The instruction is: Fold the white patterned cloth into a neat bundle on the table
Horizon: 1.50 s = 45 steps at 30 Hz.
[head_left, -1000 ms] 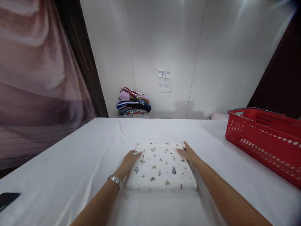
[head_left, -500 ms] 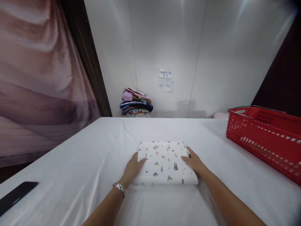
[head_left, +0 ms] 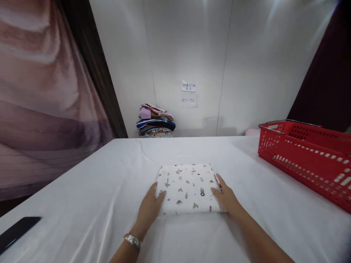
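Nearest, a silvery bracelet (head_left: 132, 240) circles the person's left wrist, and both bare forearms reach forward over the table (head_left: 109, 197), which is covered with a smooth white cloth, lightly creased on the left. Off to the left, at the near edge of the view, lies a flat, dark object (head_left: 19, 232), partly cut off. In the middle of the table is a folded white fabric (head_left: 186, 190), lying flat in a neat four-sided bundle and printed with small leaf-like and other motifs in grey, green and brown. The left hand (head_left: 149, 204) is at its left edge and the right hand (head_left: 226, 195) at its right edge. Each is partly open, thumb spread from the fingers and laid at the fabric's margin; the other fingers are largely hidden, so one cannot tell whether either hand grips it. Farther right stands a red basket (head_left: 304, 160) with slotted sides and a metal handle, well apart from the hands. Beyond the table's far edge rises a stack of folded textiles (head_left: 156, 122), and a pink shape (head_left: 251, 132) shows behind the basket's corner. Two paper notes (head_left: 189, 100), the lower reading "45-50", are on the pale wall (head_left: 189, 44).
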### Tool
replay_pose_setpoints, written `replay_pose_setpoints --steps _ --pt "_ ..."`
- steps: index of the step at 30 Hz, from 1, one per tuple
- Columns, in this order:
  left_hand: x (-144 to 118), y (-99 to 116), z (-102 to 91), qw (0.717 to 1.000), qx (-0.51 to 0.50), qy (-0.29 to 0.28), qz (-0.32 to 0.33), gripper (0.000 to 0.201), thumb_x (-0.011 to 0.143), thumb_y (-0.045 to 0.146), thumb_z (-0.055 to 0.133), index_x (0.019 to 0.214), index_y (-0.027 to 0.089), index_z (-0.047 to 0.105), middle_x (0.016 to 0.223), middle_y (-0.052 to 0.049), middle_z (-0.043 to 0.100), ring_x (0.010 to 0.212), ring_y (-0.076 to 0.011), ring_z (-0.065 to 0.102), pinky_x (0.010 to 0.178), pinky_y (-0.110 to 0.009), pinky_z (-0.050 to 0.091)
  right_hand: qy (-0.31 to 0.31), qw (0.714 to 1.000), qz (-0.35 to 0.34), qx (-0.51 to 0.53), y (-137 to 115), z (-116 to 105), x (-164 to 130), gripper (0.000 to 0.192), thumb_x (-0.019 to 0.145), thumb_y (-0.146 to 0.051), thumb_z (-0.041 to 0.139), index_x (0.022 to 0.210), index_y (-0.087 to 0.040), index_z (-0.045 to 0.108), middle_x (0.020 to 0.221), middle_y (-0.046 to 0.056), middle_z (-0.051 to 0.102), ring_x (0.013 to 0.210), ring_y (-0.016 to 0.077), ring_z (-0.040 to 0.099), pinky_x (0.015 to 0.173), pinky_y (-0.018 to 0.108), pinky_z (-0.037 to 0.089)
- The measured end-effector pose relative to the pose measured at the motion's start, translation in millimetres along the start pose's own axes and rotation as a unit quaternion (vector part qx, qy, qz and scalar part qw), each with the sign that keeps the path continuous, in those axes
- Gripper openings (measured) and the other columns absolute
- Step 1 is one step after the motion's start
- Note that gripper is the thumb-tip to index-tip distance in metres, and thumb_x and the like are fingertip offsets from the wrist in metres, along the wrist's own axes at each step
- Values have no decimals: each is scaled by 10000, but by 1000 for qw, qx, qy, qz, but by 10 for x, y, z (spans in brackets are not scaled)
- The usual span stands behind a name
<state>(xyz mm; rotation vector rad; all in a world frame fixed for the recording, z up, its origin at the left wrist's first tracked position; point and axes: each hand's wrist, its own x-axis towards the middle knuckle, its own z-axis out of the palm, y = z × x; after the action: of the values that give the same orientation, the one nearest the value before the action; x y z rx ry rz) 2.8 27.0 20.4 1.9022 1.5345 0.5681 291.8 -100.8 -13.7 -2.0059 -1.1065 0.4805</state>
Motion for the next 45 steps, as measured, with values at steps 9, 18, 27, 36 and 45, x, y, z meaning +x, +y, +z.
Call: replay_pose_setpoints --steps 9,18,27,36,45 --pt "-66 -20 16 996 79 29 37 666 824 491 447 1376 132 352 1364 -157 458 1190 -339 482 946 -420 398 63 982 -135 -119 -115 -22 -130 561 866 -450 419 1374 -213 401 1373 96 464 1279 291 397 1051 470 336" --pt "-146 103 181 946 237 -29 220 509 906 428 354 1347 183 422 1462 -92 344 1375 -260 239 1124 -465 141 -91 927 -282 -229 -302 98 -308 583 882 -552 377 1343 -202 447 1448 99 368 1360 276 267 1119 492 158" --pt "-128 245 163 935 266 -16 234 562 904 505 336 1333 158 441 1465 -122 331 1376 -291 226 1112 -524 121 -86 919 -281 -264 -447 134 -339 652 889 -600 299 1382 -184 396 1473 108 319 1385 271 194 1122 480 119" --pt "249 213 299 933 298 -46 199 672 883 589 289 1393 157 349 1497 -99 256 1388 -262 204 1104 -487 193 -150 917 -219 -298 -570 243 -74 699 890 -618 228 1374 -136 380 1496 121 266 1392 254 157 1107 437 109" --pt "565 320 271 937 289 -7 196 674 884 572 298 1381 120 362 1493 -138 261 1398 -275 156 1107 -504 154 -123 925 -172 -315 -673 246 330 759 880 -615 243 1440 -103 246 1531 117 142 1410 236 60 1114 395 45"
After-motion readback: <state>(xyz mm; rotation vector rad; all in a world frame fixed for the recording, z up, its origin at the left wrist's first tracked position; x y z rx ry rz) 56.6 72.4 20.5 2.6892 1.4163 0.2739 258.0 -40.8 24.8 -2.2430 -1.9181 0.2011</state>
